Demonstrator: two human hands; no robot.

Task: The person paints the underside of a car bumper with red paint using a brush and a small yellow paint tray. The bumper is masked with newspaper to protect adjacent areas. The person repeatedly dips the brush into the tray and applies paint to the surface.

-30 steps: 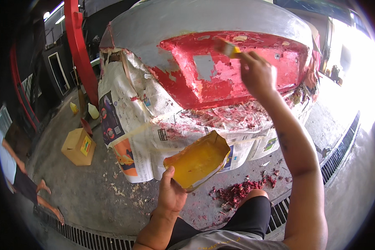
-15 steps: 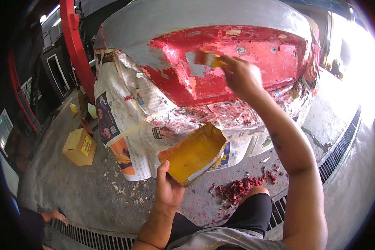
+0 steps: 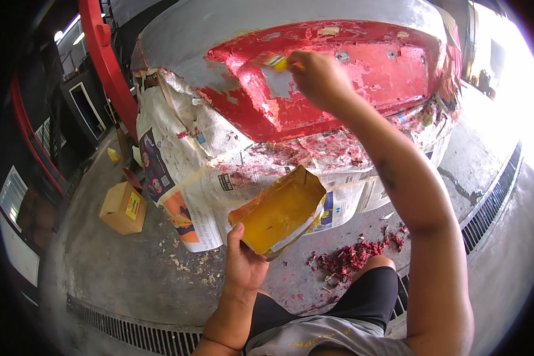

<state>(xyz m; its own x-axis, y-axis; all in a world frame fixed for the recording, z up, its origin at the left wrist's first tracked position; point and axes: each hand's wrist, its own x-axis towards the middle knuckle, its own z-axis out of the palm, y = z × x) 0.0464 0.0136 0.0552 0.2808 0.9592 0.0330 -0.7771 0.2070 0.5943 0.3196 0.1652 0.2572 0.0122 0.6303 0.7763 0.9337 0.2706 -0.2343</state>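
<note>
My right hand [image 3: 320, 80] grips a yellow-handled paintbrush [image 3: 270, 62], its bristles at the upper left of a car body's recessed red panel [image 3: 374, 77], where the paint is flaking and patchy grey shows. Above this, the bodywork [image 3: 279, 15] is dull grey. Lower down, my left hand [image 3: 243, 267] holds a cut-open, shallow container [image 3: 276, 210] of amber-yellow liquid, thumb over its near rim. Newspaper [image 3: 184, 136] taped round the lower body carries red flakes, and a pile of red scraps [image 3: 353, 261] lies on the concrete below.
A red post [image 3: 107, 65] rises at the left. A cardboard box [image 3: 121, 209] and a yellow jug [image 3: 114, 155] sit on the floor. Drain grates [image 3: 492, 196] run along the right and bottom. Bright daylight comes through an opening at the right. My knee [image 3: 374, 273] is below.
My right hand and brush have moved left across the red panel and slightly up in view. The container has shifted slightly upward. The other person at the left edge has left the view.
</note>
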